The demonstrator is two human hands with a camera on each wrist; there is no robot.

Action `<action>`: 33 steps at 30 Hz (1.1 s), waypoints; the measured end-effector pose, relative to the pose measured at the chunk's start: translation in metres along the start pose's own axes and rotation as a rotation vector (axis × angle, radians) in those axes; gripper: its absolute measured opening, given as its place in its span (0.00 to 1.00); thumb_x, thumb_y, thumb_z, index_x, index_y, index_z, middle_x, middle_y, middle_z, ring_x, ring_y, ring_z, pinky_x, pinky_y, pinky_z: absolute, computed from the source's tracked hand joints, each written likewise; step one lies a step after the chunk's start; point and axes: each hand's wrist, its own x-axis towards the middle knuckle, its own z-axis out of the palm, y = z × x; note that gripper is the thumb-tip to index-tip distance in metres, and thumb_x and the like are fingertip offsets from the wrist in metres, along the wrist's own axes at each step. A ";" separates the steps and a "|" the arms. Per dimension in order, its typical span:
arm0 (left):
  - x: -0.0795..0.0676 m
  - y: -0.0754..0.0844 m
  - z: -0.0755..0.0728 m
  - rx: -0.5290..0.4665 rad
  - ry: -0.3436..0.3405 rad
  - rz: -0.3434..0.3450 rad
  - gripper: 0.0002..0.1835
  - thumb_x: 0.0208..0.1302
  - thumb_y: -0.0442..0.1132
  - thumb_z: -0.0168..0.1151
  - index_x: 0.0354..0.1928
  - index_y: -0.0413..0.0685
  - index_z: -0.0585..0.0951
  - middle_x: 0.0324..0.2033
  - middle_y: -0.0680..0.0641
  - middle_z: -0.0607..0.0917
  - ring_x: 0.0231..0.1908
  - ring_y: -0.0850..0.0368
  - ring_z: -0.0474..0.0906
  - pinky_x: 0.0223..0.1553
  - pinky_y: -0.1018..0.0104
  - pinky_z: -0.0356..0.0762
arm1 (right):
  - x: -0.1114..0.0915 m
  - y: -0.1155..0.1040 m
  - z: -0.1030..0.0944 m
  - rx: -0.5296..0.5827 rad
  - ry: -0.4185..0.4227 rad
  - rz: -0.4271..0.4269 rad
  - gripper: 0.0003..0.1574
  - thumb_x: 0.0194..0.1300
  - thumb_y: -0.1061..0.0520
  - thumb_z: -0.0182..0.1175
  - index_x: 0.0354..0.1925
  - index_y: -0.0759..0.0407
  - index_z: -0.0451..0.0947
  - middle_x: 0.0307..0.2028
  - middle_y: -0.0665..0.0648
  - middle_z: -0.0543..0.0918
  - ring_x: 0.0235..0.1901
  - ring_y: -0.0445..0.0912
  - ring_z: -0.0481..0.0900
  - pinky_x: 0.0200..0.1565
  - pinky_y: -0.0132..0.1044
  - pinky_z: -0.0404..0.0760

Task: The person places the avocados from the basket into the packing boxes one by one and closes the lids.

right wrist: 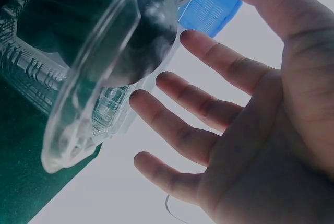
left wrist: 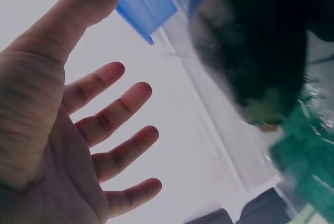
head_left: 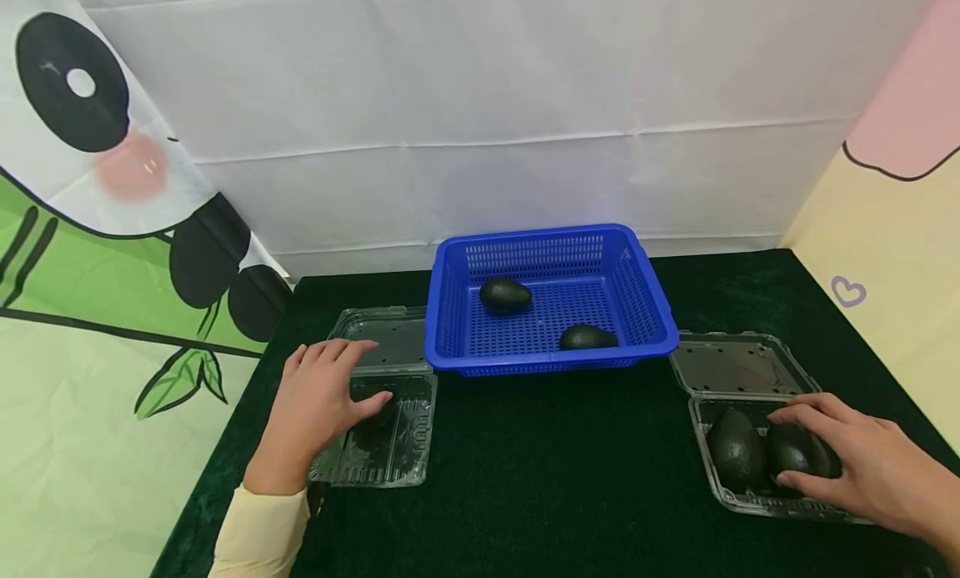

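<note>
My left hand [head_left: 318, 399] hovers over the left clear clamshell box [head_left: 408, 444], thumb and fingers spread. Beneath the thumb lies a dark avocado [head_left: 375, 428]; the left wrist view shows the same dark fruit [left wrist: 250, 46] apart from the fingers. At the right clear clamshell box [head_left: 705, 449], two avocados sit side by side, a left one [head_left: 735, 453] and a right one [head_left: 795, 453]. Beside the right one is my right hand [head_left: 862, 457], its fingers parted around it. In the right wrist view, those fingers stand off the avocado [right wrist: 148, 36]; whether the thumb touches is unclear.
A blue plastic basket [head_left: 551, 365] stands at the back middle, with one avocado [head_left: 505, 295] at its left and another avocado [head_left: 587, 337] near its front wall. Both boxes' lids lie folded back, the left lid [head_left: 390, 340] beside the basket. Dark green cloth [head_left: 555, 469] covers the table.
</note>
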 end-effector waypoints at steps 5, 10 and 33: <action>0.015 0.011 -0.008 0.015 0.012 0.033 0.40 0.53 0.62 0.78 0.64 0.49 0.80 0.58 0.38 0.81 0.62 0.34 0.72 0.66 0.27 0.59 | 0.002 -0.003 -0.006 -0.011 0.004 -0.004 0.45 0.46 0.35 0.82 0.57 0.53 0.80 0.54 0.65 0.75 0.37 0.53 0.83 0.38 0.62 0.84; 0.030 0.024 -0.017 0.015 0.019 0.059 0.41 0.53 0.62 0.78 0.65 0.49 0.80 0.59 0.39 0.81 0.63 0.34 0.72 0.68 0.27 0.56 | 0.006 -0.007 -0.011 -0.040 0.000 -0.012 0.45 0.47 0.36 0.82 0.58 0.54 0.80 0.54 0.66 0.76 0.37 0.54 0.83 0.40 0.66 0.82; 0.102 0.116 -0.030 0.040 -0.136 0.227 0.41 0.63 0.70 0.64 0.72 0.58 0.75 0.66 0.46 0.77 0.68 0.41 0.69 0.71 0.33 0.56 | 0.062 -0.027 -0.045 -0.102 0.138 -0.195 0.47 0.55 0.42 0.79 0.69 0.52 0.74 0.59 0.65 0.77 0.48 0.63 0.82 0.46 0.70 0.75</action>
